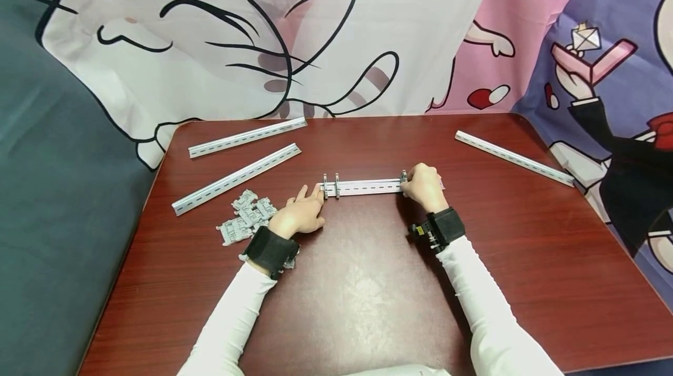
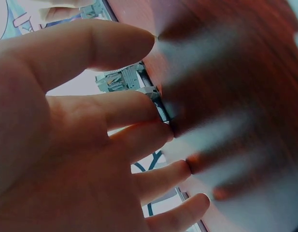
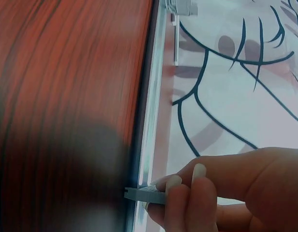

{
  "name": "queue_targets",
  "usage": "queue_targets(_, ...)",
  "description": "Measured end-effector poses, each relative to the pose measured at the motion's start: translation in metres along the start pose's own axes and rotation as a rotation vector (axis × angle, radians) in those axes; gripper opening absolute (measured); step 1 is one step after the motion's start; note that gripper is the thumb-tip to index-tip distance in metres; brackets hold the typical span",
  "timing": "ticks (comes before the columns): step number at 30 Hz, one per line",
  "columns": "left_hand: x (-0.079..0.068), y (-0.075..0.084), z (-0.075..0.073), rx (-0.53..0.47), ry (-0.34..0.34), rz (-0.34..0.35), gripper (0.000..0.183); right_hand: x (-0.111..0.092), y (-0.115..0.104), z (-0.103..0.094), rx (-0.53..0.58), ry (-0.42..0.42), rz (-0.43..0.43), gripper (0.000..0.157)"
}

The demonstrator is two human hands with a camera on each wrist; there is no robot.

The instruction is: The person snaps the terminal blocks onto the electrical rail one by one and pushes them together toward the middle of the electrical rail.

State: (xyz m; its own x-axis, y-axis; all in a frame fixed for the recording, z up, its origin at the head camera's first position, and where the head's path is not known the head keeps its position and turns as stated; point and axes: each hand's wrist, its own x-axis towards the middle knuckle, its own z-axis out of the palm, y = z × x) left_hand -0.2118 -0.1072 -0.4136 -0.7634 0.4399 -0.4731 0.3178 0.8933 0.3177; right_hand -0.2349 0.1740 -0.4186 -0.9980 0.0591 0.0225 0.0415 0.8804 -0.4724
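Observation:
A slotted metal mounting rail (image 1: pixel 370 187) lies across the middle of the table. Two grey plastic rail clips (image 1: pixel 331 187) stand upright on it near its left end. At the right end, my right hand (image 1: pixel 425 187) pinches another grey rail clip (image 3: pixel 148 195) between thumb and fingers; that clip sits across the rail. My left hand (image 1: pixel 299 212) is at the rail's left end, fingers spread and fairly straight, index fingertip at the rail end. In the left wrist view, the palm and fingers (image 2: pixel 134 140) hide most of the rail, and nothing is gripped.
A loose pile of grey clips (image 1: pixel 246 216) lies left of my left hand. Two more slotted rails, one nearer (image 1: pixel 236 179) and one farther (image 1: pixel 247 138), lie at the back left. Another rail (image 1: pixel 515 157) lies at the right by the table (image 1: pixel 526 259) edge.

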Motion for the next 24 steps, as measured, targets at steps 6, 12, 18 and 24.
queue_targets(6,0.0,0.001,0.003,0.014,-0.007,-0.002,0.069,-0.003,-0.008,0.008,-0.003,-0.008,-0.02,0.018)
queue_targets(12,0.001,0.001,0.003,0.018,-0.004,-0.008,0.069,-0.002,-0.017,0.012,0.003,-0.021,-0.021,0.017)
queue_targets(18,-0.001,0.0,0.001,0.007,-0.001,-0.012,0.068,-0.001,-0.027,0.015,0.024,-0.032,-0.029,0.017)
queue_targets(24,-0.003,0.001,0.001,0.012,0.001,-0.01,0.068,-0.003,-0.031,0.016,0.04,-0.036,-0.027,0.016)
